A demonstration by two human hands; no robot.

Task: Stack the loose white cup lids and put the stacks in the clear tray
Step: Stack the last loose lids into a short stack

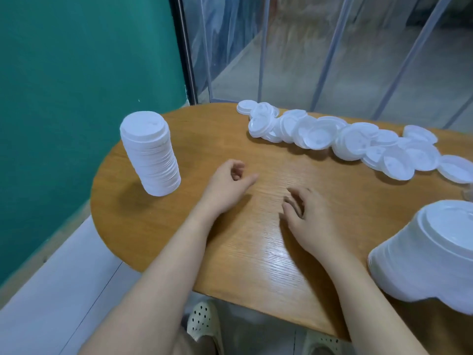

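Observation:
A tall stack of white lids (150, 153) stands upright on the left of the wooden table (210, 139). Several loose white lids (345, 142) lie overlapping in a row along the far edge, from the middle to the right. A second lid stack (432, 254) fills the near right corner, cut off by the frame. My left hand (230, 183) rests on the table right of the tall stack, fingers loosely curled, holding nothing. My right hand (307, 216) lies palm down mid-table, fingers apart, holding nothing. A bit of clear plastic (468, 192) shows at the right edge.
A green wall (76, 73) stands to the left and clear plastic strip curtains (307, 47) hang behind the table. Below the near table edge I see perforated cream shoes (202, 321) and a pale floor.

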